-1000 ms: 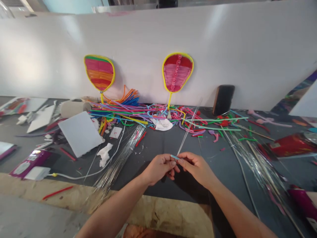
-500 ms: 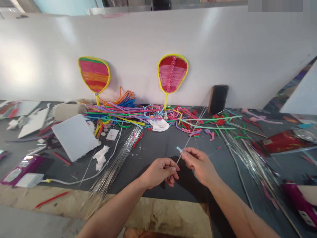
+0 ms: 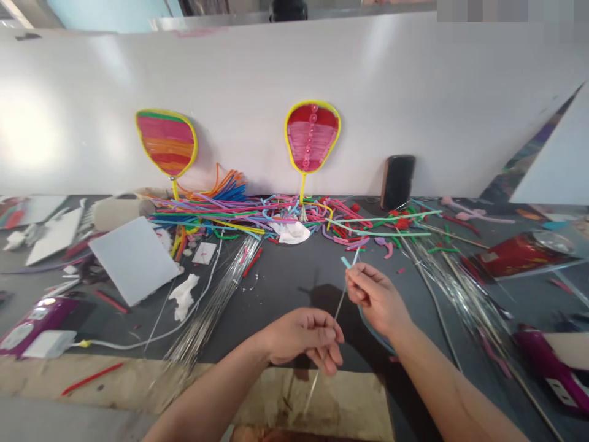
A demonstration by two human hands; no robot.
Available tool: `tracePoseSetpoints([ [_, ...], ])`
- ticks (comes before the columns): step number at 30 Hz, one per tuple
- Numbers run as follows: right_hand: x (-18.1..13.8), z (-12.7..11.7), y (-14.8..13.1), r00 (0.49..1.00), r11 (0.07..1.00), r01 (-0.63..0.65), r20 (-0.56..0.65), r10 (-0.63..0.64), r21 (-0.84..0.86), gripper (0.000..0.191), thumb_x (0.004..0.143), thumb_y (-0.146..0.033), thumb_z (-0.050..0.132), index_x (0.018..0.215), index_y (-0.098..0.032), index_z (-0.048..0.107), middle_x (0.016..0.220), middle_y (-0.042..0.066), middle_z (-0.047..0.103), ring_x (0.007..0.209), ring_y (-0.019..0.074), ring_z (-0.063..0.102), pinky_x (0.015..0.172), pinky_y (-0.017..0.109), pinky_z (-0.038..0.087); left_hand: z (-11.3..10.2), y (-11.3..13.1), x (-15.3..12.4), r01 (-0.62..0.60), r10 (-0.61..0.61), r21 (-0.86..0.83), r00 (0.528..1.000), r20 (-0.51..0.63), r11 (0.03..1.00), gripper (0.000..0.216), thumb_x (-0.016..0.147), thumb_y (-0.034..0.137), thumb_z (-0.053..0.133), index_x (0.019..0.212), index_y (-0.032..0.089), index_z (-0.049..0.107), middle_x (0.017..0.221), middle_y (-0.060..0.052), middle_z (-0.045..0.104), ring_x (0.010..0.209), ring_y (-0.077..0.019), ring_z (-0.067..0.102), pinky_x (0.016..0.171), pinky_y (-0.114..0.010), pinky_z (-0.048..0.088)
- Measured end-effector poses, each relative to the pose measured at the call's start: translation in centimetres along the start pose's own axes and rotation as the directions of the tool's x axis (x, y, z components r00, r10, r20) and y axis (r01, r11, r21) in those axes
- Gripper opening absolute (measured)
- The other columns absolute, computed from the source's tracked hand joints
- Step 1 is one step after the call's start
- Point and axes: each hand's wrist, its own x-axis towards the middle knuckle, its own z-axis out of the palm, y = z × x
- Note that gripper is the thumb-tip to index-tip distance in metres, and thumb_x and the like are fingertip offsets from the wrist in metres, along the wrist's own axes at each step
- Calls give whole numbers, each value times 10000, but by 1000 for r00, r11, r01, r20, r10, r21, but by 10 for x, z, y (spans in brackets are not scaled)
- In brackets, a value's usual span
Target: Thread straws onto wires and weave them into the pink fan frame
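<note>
My left hand (image 3: 301, 337) is closed around a thin metal wire (image 3: 341, 303) that slants up and to the right, with its lower end sticking out below the fingers. Above it, my right hand (image 3: 377, 298) pinches a pale blue strip (image 3: 345, 263) near the wire's upper part. The strip's short end pokes out past the fingertips. A pale blue length curves under the right hand, partly hidden by it. Beyond the hands lies a tangle of coloured fuzzy stems (image 3: 230, 213), and two pale green stems (image 3: 391, 234) stick out to the right.
Two yellow-rimmed fan shapes (image 3: 311, 138) stand against the white board (image 3: 239, 80). Bundles of wires (image 3: 216, 294) lie on both sides. A phone (image 3: 398, 182) leans at the back. At right are a red can (image 3: 529, 255) and a purple tool (image 3: 547, 368); a white square (image 3: 133, 261) lies left.
My right hand has moved up and slightly right along the wire, my left hand slightly down. The gap between them has widened, and the wire's lower end now shows below the left hand.
</note>
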Motion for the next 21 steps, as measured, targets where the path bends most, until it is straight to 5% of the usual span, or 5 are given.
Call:
tracePoseSetpoints([
  [5,-7,13,17,993,986,-58,95,74,-159,256,714,-383,703,669,-167,573,566,-39,499,429,46,312,409,202,199,-3,3,4,-138,120,-85,975,-188,987,282,758,381,638,862,138,539,588,-12,612,398,-71,521,416,-203,497],
  [15,12,-15,-7,965,974,206,-146,-218,-91,214,703,-332,712,861,-196,663,673,0,562,453,54,321,401,209,218,-1,-1,6,-51,45,-51,992,-116,997,277,736,373,652,814,134,535,579,-30,629,377,-76,520,392,-214,506],
  [21,13,-20,-8,966,964,219,-109,-236,-151,185,732,-332,700,832,-180,663,697,10,578,458,45,342,399,203,225,-1,-2,7,-12,7,-39,994,-108,999,275,729,361,655,820,128,543,581,-35,632,385,-78,529,406,-217,512],
])
